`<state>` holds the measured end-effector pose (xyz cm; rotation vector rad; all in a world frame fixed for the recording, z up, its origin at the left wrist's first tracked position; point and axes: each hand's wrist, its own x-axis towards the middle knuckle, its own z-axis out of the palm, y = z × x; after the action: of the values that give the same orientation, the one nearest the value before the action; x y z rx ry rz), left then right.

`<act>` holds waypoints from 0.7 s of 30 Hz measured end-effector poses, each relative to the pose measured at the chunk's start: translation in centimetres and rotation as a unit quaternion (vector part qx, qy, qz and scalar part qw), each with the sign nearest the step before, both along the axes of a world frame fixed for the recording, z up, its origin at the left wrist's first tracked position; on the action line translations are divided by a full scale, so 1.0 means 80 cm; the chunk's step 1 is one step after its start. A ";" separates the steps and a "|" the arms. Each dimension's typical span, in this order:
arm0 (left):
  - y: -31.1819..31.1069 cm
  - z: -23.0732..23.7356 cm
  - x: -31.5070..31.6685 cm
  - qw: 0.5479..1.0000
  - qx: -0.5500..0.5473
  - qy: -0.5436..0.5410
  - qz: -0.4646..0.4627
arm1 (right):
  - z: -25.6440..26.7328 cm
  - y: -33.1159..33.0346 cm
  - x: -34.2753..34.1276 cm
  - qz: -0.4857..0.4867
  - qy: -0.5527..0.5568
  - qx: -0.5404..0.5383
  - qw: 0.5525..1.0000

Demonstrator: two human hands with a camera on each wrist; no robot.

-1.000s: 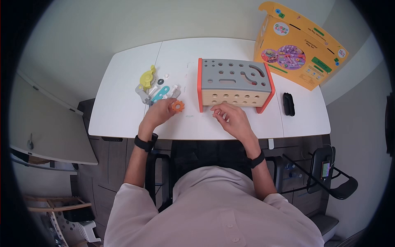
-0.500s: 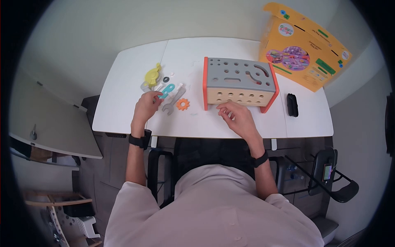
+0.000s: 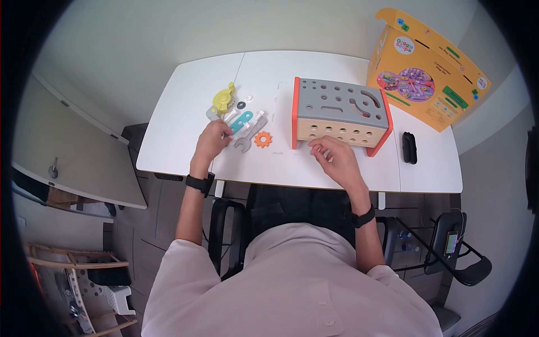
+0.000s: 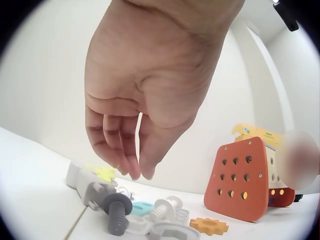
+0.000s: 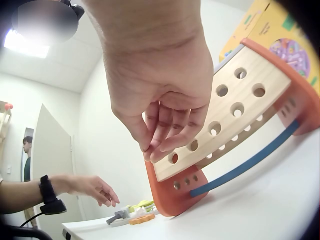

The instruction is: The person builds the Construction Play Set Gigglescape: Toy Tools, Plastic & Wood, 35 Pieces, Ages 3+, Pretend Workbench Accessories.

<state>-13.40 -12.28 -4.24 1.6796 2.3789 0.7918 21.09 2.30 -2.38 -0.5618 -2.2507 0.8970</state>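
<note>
My left hand (image 3: 211,140) hovers with fingers pointing down over a cluster of toy parts, and nothing sits between its fingertips. Under and beside it lie a dark grey bolt (image 4: 117,215), a white bolt (image 4: 164,207), a teal strip with holes (image 3: 241,122) and a grey wrench (image 3: 242,145). An orange gear (image 3: 263,140) rests flat right of the wrench. Farther back are a yellow part (image 3: 223,102) and a black ring (image 3: 241,105). My right hand (image 3: 337,158), fingers loosely curled and holding nothing, is at the lower front of the toy workbench (image 3: 306,110).
The workbench has red-orange side panels and a wooden front with rows of holes. Behind it to the right stands a yellow cardboard box (image 3: 449,84). A black case (image 3: 409,149) lies on the right part of the white table (image 3: 174,112). A person (image 5: 27,155) is visible by the door.
My left hand, at the orange gear a second ago, has let it go and moved left over the other parts. The gear now lies on the table. My right hand stays by the workbench.
</note>
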 end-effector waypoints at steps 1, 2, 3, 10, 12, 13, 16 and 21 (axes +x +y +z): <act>0.001 -0.003 0.005 0.999 0.001 0.053 0.010 | 0.001 -0.001 0.000 -0.002 -0.004 -0.002 1.000; 0.002 -0.007 0.009 0.994 0.002 0.105 0.018 | 0.002 -0.002 0.001 -0.005 -0.007 -0.004 1.000; 0.005 -0.009 0.008 0.994 0.003 0.105 0.014 | 0.002 -0.002 0.002 -0.009 -0.008 -0.004 1.000; 0.016 -0.030 0.001 0.990 -0.032 0.132 0.034 | 0.004 0.004 0.013 -0.022 -0.005 -0.008 1.000; 0.017 -0.033 0.000 0.990 -0.034 0.136 0.036 | 0.004 0.003 0.013 -0.022 -0.004 -0.008 1.000; 0.017 -0.033 0.000 0.990 -0.032 0.132 0.037 | 0.004 0.003 0.012 -0.021 -0.007 -0.009 1.000; 0.019 -0.033 -0.002 0.990 -0.037 0.130 0.041 | 0.003 0.003 0.012 -0.017 -0.020 -0.008 1.000; 0.016 -0.011 0.005 0.991 -0.003 0.129 0.043 | 0.002 0.003 0.010 -0.018 -0.009 -0.005 1.000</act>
<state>-12.98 -11.02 -5.11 1.7852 2.6357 0.6094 21.92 2.53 -2.25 -0.6163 -2.2458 0.8899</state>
